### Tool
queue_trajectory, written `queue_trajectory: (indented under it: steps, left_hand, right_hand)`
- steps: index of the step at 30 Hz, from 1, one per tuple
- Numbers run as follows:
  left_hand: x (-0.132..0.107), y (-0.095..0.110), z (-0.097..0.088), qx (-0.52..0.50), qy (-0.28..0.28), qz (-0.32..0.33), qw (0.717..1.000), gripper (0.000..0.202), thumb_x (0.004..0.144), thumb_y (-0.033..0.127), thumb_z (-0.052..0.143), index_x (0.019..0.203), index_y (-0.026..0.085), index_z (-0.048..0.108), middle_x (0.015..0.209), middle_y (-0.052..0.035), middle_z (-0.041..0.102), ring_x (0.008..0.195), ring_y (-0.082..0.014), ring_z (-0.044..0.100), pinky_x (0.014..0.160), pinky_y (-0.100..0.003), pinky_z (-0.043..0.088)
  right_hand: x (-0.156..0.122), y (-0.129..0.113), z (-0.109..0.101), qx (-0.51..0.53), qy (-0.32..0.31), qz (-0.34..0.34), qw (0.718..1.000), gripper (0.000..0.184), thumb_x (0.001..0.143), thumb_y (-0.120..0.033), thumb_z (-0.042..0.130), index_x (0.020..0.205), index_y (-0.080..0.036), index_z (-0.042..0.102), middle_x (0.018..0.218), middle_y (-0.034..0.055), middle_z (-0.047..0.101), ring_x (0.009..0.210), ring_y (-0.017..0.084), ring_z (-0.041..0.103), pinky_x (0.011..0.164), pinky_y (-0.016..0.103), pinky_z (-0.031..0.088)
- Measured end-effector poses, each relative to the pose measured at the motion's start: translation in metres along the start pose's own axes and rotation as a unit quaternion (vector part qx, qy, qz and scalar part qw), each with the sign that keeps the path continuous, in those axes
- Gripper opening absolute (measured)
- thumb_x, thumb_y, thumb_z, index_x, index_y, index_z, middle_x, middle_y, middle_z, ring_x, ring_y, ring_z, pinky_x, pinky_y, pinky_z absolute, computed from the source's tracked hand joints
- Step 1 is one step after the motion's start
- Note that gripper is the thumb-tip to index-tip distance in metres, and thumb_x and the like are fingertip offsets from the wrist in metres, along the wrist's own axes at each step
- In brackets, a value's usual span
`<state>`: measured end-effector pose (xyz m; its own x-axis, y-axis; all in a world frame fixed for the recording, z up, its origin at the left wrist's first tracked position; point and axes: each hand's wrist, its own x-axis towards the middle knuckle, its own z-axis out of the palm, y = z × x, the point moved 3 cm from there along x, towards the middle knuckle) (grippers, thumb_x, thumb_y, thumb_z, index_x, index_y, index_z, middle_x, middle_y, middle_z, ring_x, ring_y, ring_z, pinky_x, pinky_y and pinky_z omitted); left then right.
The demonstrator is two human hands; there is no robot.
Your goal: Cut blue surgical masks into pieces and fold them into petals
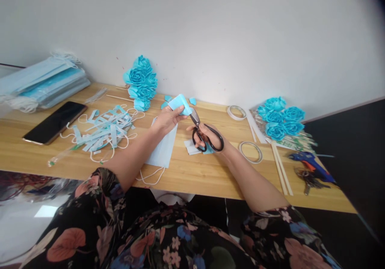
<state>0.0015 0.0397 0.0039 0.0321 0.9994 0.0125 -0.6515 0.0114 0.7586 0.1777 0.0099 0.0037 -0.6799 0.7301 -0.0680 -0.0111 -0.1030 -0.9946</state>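
My left hand pinches a folded piece of light blue mask fabric above the wooden table. My right hand grips black-handled scissors, fingers through the loops, with the blades pointing up at the fabric's lower edge. Below my hands lie a flat blue mask and small cut pieces.
A stack of masks and a phone sit at the left, beside a heap of cut strips and ear loops. Blue fabric roses lean on the wall; more roses, tape rolls, sticks, a glue gun and keys lie right.
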Motion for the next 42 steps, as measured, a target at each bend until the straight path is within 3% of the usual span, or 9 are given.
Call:
queue_trajectory:
  steps: [5, 9, 15, 19, 25, 31, 37, 42]
  left_hand:
    - [0.003, 0.001, -0.008, -0.021, 0.067, -0.006, 0.998, 0.021, 0.074, 0.012, 0.082, 0.079, 0.013, 0.062, 0.069, 0.0042, 0.070, 0.063, -0.0065, 0.067, 0.067, -0.017, 0.056]
    - [0.002, 0.002, -0.008, -0.026, 0.073, -0.017, 0.997, 0.017, 0.079, 0.009, 0.077, 0.077, 0.013, 0.060, 0.066, 0.0039, 0.069, 0.062, -0.0068, 0.067, 0.066, -0.016, 0.056]
    - [0.002, 0.002, -0.007, -0.033, 0.071, -0.029, 0.997, 0.008, 0.090, 0.016, 0.067, 0.084, 0.011, 0.064, 0.069, 0.0001, 0.072, 0.060, -0.0084, 0.068, 0.061, -0.017, 0.057]
    - [0.000, 0.002, -0.004, -0.014, 0.045, -0.039, 0.998, 0.012, 0.089, 0.022, 0.070, 0.085, 0.011, 0.066, 0.070, -0.0014, 0.073, 0.061, -0.0098, 0.069, 0.062, -0.019, 0.058]
    - [-0.006, -0.004, 0.005, 0.033, -0.046, -0.053, 0.997, 0.017, 0.085, 0.026, 0.075, 0.091, 0.011, 0.070, 0.079, -0.0055, 0.076, 0.066, -0.0138, 0.071, 0.063, -0.024, 0.059]
    - [-0.007, -0.009, 0.005, 0.057, -0.091, -0.056, 0.993, 0.024, 0.082, 0.031, 0.078, 0.092, 0.010, 0.071, 0.081, -0.0082, 0.076, 0.068, -0.0155, 0.072, 0.063, -0.025, 0.059]
    - [-0.006, -0.012, 0.003, 0.066, -0.105, -0.055, 0.991, 0.027, 0.078, 0.032, 0.082, 0.089, 0.010, 0.071, 0.084, -0.0084, 0.076, 0.072, -0.0166, 0.073, 0.067, -0.026, 0.060]
    - [-0.008, -0.011, 0.006, 0.062, -0.099, -0.078, 0.990, 0.023, 0.078, 0.026, 0.082, 0.090, 0.010, 0.070, 0.083, -0.0074, 0.077, 0.071, -0.0166, 0.073, 0.063, -0.024, 0.060]
  right_hand:
    - [0.001, -0.005, -0.004, 0.045, 0.038, -0.005, 0.998, 0.060, 0.083, -0.072, 0.059, 0.101, -0.016, 0.069, 0.053, -0.0052, 0.051, 0.041, 0.008, 0.041, 0.057, 0.027, 0.059]
    - [0.001, -0.011, -0.008, 0.065, 0.067, -0.003, 0.996, 0.059, 0.082, -0.072, 0.059, 0.100, -0.016, 0.068, 0.054, -0.0057, 0.050, 0.040, 0.007, 0.039, 0.054, 0.027, 0.058]
    - [-0.001, -0.008, -0.003, 0.024, 0.017, 0.002, 1.000, 0.061, 0.083, -0.072, 0.058, 0.100, -0.015, 0.068, 0.052, -0.0059, 0.050, 0.040, 0.008, 0.041, 0.056, 0.027, 0.057]
    - [-0.001, -0.012, -0.002, -0.021, 0.065, -0.029, 0.997, 0.053, 0.082, -0.063, 0.067, 0.103, -0.015, 0.066, 0.050, -0.0071, 0.051, 0.043, 0.009, 0.046, 0.057, 0.026, 0.056]
    - [0.002, -0.014, -0.006, -0.083, 0.178, -0.075, 0.978, 0.045, 0.076, -0.051, 0.075, 0.102, -0.016, 0.064, 0.048, -0.0089, 0.051, 0.043, 0.010, 0.050, 0.053, 0.027, 0.054]
    - [0.001, -0.014, -0.004, -0.109, 0.175, -0.093, 0.974, 0.032, 0.080, -0.045, 0.070, 0.094, -0.017, 0.062, 0.049, -0.0086, 0.051, 0.043, 0.009, 0.048, 0.053, 0.026, 0.054]
    - [-0.002, -0.020, -0.001, -0.145, 0.168, -0.095, 0.970, 0.024, 0.081, -0.041, 0.066, 0.085, -0.018, 0.060, 0.050, -0.0075, 0.052, 0.043, 0.009, 0.050, 0.052, 0.025, 0.050]
    - [-0.002, -0.016, -0.004, -0.117, 0.190, -0.092, 0.970, 0.027, 0.080, -0.043, 0.069, 0.084, -0.019, 0.057, 0.049, -0.0072, 0.053, 0.042, 0.010, 0.050, 0.051, 0.026, 0.051]
